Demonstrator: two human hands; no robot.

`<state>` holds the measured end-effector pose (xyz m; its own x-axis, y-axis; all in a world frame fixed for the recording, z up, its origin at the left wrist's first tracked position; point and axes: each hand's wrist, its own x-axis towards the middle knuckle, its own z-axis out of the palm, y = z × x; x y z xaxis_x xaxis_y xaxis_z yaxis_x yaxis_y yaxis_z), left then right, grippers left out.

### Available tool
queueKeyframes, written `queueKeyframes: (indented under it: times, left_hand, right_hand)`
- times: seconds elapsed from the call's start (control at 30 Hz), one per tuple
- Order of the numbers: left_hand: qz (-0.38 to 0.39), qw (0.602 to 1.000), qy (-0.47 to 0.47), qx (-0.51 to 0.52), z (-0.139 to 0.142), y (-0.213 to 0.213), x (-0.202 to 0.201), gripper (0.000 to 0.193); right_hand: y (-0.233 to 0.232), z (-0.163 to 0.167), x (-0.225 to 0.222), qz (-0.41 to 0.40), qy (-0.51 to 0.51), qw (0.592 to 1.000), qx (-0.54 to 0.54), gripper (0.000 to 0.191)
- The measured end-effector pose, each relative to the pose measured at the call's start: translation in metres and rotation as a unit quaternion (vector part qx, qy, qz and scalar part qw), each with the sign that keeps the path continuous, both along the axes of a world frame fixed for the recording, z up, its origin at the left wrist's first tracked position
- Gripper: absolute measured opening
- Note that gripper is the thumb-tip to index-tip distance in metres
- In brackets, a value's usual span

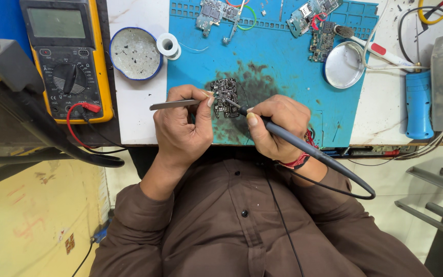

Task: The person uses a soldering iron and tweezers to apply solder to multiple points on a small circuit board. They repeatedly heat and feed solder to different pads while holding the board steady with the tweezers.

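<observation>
At mid-frame on the blue mat (283, 77), the left hand (183, 125) grips tweezers (174, 104) against a small black circuit board (225, 96) while the right hand (278, 125) holds a soldering iron (293, 141) tip-down on it, apparently mid-solder, where a steady tip matters most.

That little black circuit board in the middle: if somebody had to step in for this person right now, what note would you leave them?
Left hand: grips metal tweezers, thumb steadying the small black circuit board.
Right hand: holds the soldering iron like a pen, tip on the board's right edge.
The board lies on the scorched patch of the blue mat. Solder spool and other boards sit further back.
Done: board placed and held. Left: the joint itself; I cannot tell how far along it is.
</observation>
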<state>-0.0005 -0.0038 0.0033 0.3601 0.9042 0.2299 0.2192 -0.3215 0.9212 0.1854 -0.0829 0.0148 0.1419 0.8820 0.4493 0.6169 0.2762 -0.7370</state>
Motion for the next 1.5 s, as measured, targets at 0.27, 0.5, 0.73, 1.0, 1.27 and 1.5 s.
queueKeyframes:
  times: [0.27,0.5,0.73,1.0,1.27,1.5]
  left_hand:
    - [0.001,1.000,0.001,0.008,0.0004,0.0002,0.0005,0.015]
    - [0.002,1.000,0.005,0.006,0.0008,0.0002,0.0000,0.015]
    - [0.002,1.000,0.002,0.010,0.0003,-0.0001,0.0003,0.016]
    - [-0.001,1.000,0.002,0.003,-0.0003,-0.0001,0.0000,0.016]
    - [0.002,1.000,0.005,0.009,0.0000,0.0002,0.0001,0.016]
    - [0.001,1.000,0.000,0.006,-0.0003,-0.0001,0.0007,0.015]
  right_hand:
    - [0.0004,0.0000,-0.0001,0.000,0.003,1.000,0.001,0.009]
    - [0.0005,-0.0006,-0.0001,0.001,-0.001,1.000,0.007,0.009]
    - [0.0000,0.0010,0.0008,0.005,-0.007,1.000,-0.001,0.009]
    - [0.0004,0.0008,0.0000,-0.002,-0.007,1.000,-0.001,0.009]
    - [0.0004,-0.0001,-0.0004,-0.003,-0.004,1.000,-0.002,0.009]
    - [0.0001,-0.0002,0.0007,-0.004,-0.008,1.000,-0.002,0.008]
